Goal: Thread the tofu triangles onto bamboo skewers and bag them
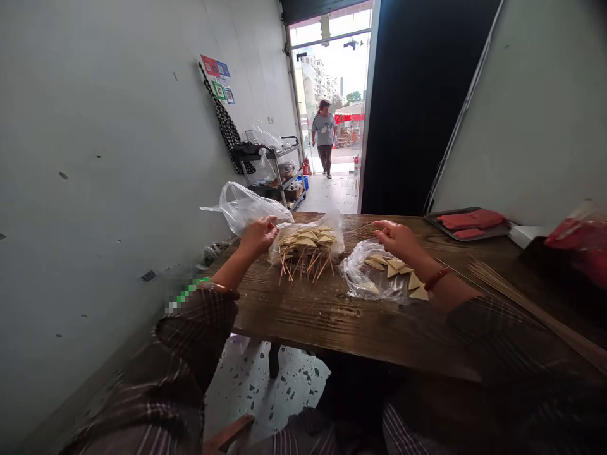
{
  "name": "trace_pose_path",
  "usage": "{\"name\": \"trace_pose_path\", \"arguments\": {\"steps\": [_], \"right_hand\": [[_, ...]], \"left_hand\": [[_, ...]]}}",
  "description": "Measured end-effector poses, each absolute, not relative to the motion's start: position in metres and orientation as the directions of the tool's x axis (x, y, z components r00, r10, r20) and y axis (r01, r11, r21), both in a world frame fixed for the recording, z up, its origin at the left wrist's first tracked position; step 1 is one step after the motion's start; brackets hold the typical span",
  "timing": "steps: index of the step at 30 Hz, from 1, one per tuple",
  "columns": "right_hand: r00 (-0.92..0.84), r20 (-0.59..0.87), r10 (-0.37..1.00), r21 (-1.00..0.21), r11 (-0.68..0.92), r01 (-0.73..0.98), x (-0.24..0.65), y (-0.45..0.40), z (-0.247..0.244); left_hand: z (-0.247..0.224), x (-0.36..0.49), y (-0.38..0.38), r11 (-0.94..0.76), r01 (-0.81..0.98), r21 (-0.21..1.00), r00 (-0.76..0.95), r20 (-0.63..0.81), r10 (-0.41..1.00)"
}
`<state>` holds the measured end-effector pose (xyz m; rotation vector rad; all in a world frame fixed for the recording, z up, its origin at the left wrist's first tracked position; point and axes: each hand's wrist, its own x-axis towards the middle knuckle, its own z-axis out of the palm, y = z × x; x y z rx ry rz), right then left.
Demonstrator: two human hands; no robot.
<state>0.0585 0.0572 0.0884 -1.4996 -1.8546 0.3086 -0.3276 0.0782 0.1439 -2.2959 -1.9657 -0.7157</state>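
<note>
A clear plastic bag (337, 229) stands on the wooden table, around a stack of pale triangular pieces on skewers (307, 239). The thin sticks point out toward me. At the bag's left edge my left hand (258, 236) is closed, its fingertips pinching the plastic. My right hand (396, 240) is closed too, raised to the right of the stack; a thin, see-through strand, apparently the bag's stretched edge, runs to its fingertips. Below my right hand lies a second open clear bag (353, 278) with several loose triangular pieces (397, 268).
Bare skewers (516, 294) lie along the table's right side. Behind them are a dark tray (467, 235) with red cloth-like items and a blurred red bag (581, 243). A loose plastic bag (249, 208) rises at left. A cart (275, 158) and a person (324, 136) are beyond.
</note>
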Motion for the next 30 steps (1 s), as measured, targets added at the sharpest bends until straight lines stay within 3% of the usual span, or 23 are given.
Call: {"name": "trace_pose_path", "arguments": {"steps": [5,9,13,18,25,30], "right_hand": [[0.19,0.305,0.933,-0.696,0.082,0.713,0.157,0.015,0.068],[0.374,0.247,0.894,-0.689,-0.109,0.717,0.223,-0.016,0.052],[0.449,0.217,0.866,-0.62,-0.233,0.749,0.258,-0.044,0.032],[0.428,0.201,0.881,-0.528,-0.27,0.805,0.257,-0.05,0.007],[0.362,0.203,0.91,-0.42,-0.252,0.872,0.237,-0.003,-0.012],[0.396,0.178,0.901,-0.326,-0.325,0.888,0.244,0.025,-0.017]], "left_hand": [[0.158,-0.279,0.03,-0.381,0.631,0.675,0.105,0.413,0.905],[0.155,-0.216,-0.005,-0.418,0.35,0.838,0.218,0.361,0.907],[0.127,-0.158,-0.016,-0.362,0.272,0.891,0.375,0.249,0.893],[0.083,-0.108,-0.007,-0.23,0.184,0.955,0.531,0.1,0.841],[0.056,-0.086,0.015,-0.129,0.15,0.98,0.514,0.034,0.857],[0.046,-0.082,0.039,-0.089,0.108,0.99,0.477,0.026,0.878]]}}
